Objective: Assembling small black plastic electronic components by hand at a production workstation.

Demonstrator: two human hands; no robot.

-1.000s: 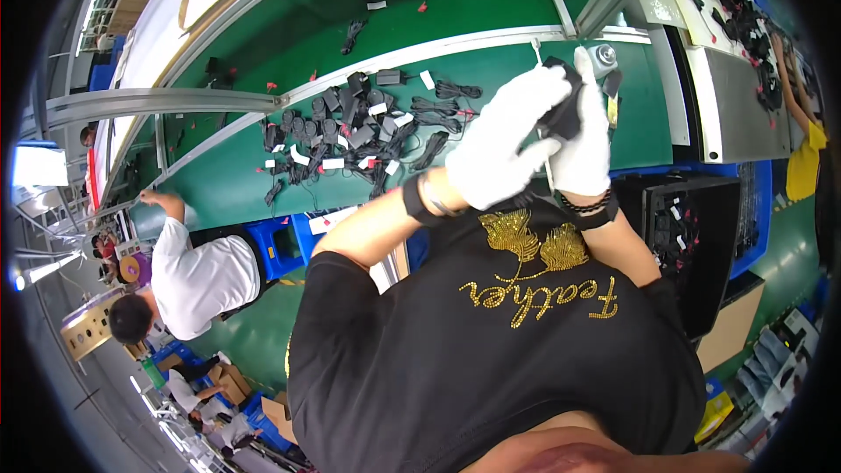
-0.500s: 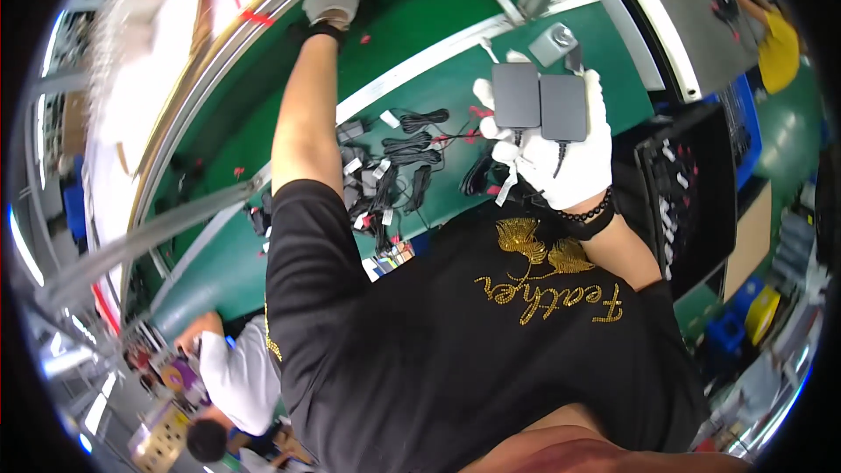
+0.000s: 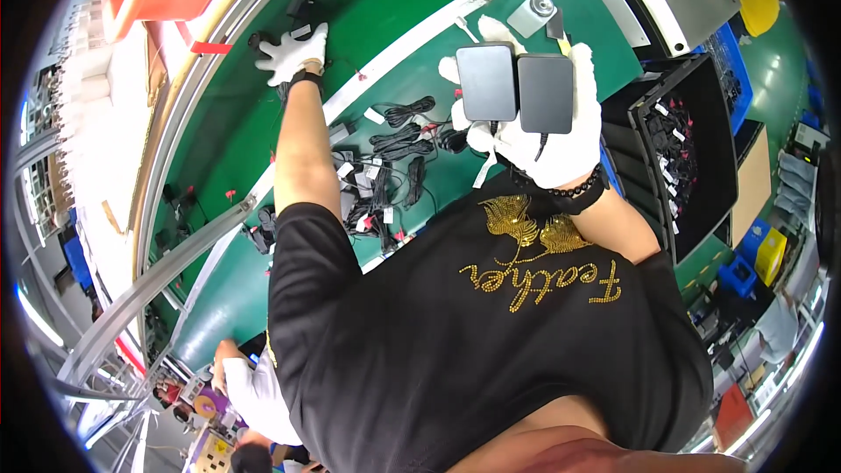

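Note:
My right hand (image 3: 561, 153), in a white glove, is closed around two dark power adapters. The left power adapter (image 3: 487, 83) and the right power adapter (image 3: 546, 95) lie side by side, flat faces up, short cords pointing down toward my wrist. Far to the left, my gloved left hand (image 3: 296, 54) reaches over the green surface with its fingers spread. A small black plug-like piece (image 3: 300, 5) sits just beyond its fingertips, and something dark shows beside the thumb side. Between my arms lies a heap of black adapters and coiled cables (image 3: 399, 144) with white tags.
A small silvery device with a round lens-like front (image 3: 533, 14) stands beyond my right hand. A black bin (image 3: 644, 136) holding cabled parts is at the right. A metal rail (image 3: 166, 271) crosses at the left. Another person in a white sleeve (image 3: 258, 394) sits at lower left.
My left hand has moved left and nearer, and its fingers are now spread. My right hand still holds both adapters. The whole view has shifted a little.

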